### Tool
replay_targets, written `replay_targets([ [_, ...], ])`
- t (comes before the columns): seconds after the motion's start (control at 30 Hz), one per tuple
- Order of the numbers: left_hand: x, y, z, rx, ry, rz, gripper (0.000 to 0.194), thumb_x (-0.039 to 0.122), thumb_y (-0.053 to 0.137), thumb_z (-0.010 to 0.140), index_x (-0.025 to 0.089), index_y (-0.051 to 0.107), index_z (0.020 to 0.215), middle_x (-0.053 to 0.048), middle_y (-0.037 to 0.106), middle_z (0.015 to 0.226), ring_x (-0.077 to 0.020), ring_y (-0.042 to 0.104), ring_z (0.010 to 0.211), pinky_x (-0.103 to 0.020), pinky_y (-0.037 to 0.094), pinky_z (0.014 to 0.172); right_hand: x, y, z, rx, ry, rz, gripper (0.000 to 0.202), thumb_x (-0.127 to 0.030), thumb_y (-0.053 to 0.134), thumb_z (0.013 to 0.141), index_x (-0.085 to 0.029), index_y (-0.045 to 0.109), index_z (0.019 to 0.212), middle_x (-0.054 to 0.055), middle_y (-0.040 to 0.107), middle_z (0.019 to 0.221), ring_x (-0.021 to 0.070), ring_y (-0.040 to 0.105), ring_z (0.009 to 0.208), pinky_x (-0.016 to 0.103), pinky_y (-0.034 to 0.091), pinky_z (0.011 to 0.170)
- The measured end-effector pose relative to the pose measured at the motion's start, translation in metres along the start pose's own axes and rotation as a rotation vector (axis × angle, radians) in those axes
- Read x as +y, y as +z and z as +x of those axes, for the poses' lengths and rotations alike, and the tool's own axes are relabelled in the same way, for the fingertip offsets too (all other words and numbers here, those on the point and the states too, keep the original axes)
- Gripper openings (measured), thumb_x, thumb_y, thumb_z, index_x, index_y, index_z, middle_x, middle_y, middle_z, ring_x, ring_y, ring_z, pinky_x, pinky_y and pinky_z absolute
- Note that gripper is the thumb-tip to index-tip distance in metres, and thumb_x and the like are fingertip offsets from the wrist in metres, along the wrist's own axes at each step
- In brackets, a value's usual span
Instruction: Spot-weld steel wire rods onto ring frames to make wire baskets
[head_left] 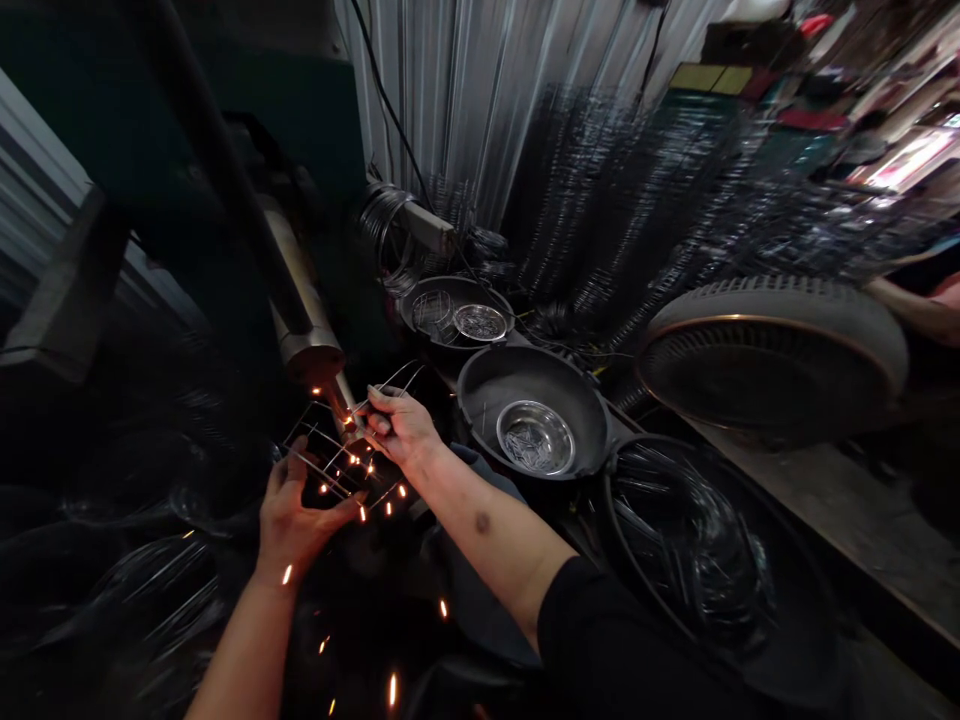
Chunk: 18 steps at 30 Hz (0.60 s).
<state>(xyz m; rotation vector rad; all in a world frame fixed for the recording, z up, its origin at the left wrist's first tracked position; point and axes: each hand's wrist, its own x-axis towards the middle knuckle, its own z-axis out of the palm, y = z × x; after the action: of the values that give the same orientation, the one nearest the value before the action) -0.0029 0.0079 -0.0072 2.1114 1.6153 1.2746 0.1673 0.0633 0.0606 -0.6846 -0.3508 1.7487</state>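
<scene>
My left hand [294,512] grips a wire frame [324,468] by its near left side, thumb and fingers around the edge. At the frame's far right, my right hand [401,425] is closed in a pinch on a thin bent wire [412,377], whose looped end sticks out past the fingers. Whether this wire is joined to the frame cannot be made out. The cylindrical electrode [311,355] of a spot welder comes down onto the frame right beside my right fingertips. Bright orange sparks [362,512] fly from the contact and fall past both hands.
To the right stand black pans: one with a steel bowl [536,440] of short wire pieces, a farther one with a steel dish [480,322], a nearer one with bent wires [682,540]. A round fan [772,350] and stacked wire racks [637,200] stand beyond; another person's arm [915,305] shows far right.
</scene>
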Motion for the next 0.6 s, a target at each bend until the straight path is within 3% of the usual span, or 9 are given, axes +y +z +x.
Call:
replay_targets([
  [0.13, 0.007, -0.004, -0.002, -0.047, -0.096, -0.039, 0.086, 0.062, 0.075, 0.059, 0.016, 0.053, 0.129, -0.012, 0.053, 0.124, -0.0328, 0.057, 0.108, -0.048, 0.049, 0.096, -0.001, 0.005, -0.004, 0.113, -0.04, 0.007, 0.024, -0.017, 0.073, 0.072, -0.017, 0.05, 0.065, -0.005, 0.057, 0.049, 0.0045, 0.039, 0.036, 0.017, 0.037, 0.039],
  [0.27, 0.014, -0.007, -0.01, -0.029, -0.145, -0.079, 0.086, 0.059, 0.076, 0.059, 0.018, 0.052, 0.131, -0.013, 0.053, 0.125, -0.0305, 0.058, 0.108, -0.046, 0.05, 0.095, -0.003, 0.003, -0.014, 0.225, -0.12, -0.121, 0.023, -0.024, 0.069, 0.077, -0.017, 0.051, 0.066, -0.007, 0.052, 0.046, 0.0056, 0.042, 0.034, 0.016, 0.027, 0.033],
  [0.37, 0.017, -0.006, -0.016, 0.009, -0.149, -0.062, 0.085, 0.058, 0.076, 0.059, 0.016, 0.053, 0.129, -0.014, 0.054, 0.123, -0.0302, 0.058, 0.108, -0.045, 0.049, 0.097, -0.008, -0.002, -0.022, 0.165, -0.097, -0.214, 0.022, -0.022, 0.072, 0.075, -0.017, 0.051, 0.069, -0.009, 0.051, 0.046, 0.0046, 0.039, 0.031, 0.016, 0.021, 0.031],
  [0.6, 0.008, 0.005, -0.021, 0.059, -0.157, -0.056, 0.083, 0.057, 0.076, 0.061, 0.016, 0.052, 0.129, -0.016, 0.052, 0.126, -0.0306, 0.057, 0.112, -0.046, 0.049, 0.098, -0.01, 0.001, -0.027, 0.049, -0.092, -0.106, 0.029, -0.022, 0.08, 0.066, -0.017, 0.053, 0.075, -0.006, 0.058, 0.051, 0.0086, 0.053, 0.038, 0.016, 0.035, 0.035],
])
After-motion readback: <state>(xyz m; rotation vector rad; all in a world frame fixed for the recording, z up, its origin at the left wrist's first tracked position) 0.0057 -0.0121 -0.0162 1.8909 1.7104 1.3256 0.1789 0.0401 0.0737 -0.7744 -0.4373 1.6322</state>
